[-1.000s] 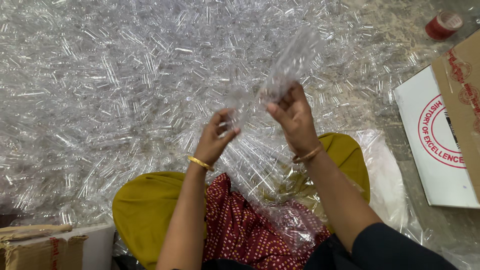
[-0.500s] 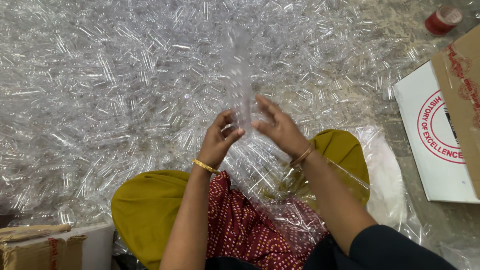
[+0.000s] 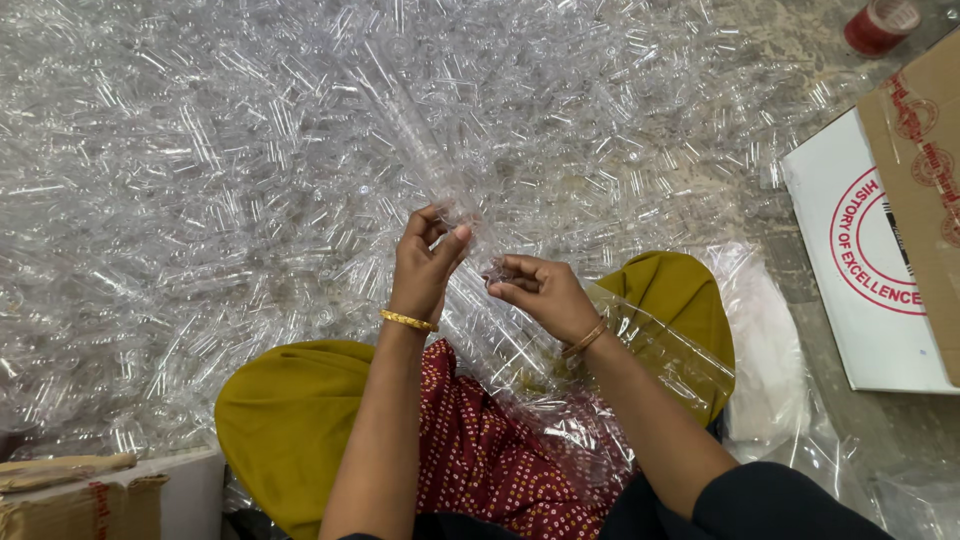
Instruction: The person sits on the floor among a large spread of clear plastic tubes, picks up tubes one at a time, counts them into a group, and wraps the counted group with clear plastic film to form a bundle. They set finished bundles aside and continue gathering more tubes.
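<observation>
The left hand (image 3: 425,265) is raised in front of the person with its fingers curled and the thumb pressed toward them, pinching the upper edge of a clear plastic bag (image 3: 560,370); the right hand (image 3: 545,292) sits just beside it, a little lower, fingertips closed on the same thin film near a few small clear pieces whose exact shape is too fine to tell. The bag is glossy, crinkled and see-through, running down from the two hands across the lap and over the right knee, where its flat sheet catches a sharp straight crease. Each wrist wears a slim gold bangle (image 3: 408,320). Under the bag lie a dark red dotted cloth (image 3: 470,440) and mustard-yellow trousers (image 3: 290,420), both soft and matte. Beyond the hands the floor is covered by a dense heap of clear tubes (image 3: 250,150), short, slender, cylindrical and glinting, lying in every direction. To the right rests a flat white box (image 3: 850,300) with a red round print, partly under a brown cardboard flap (image 3: 925,160); a red tape roll (image 3: 880,25) sits in the far corner, and a brown carton (image 3: 70,495) lies at the lower left
</observation>
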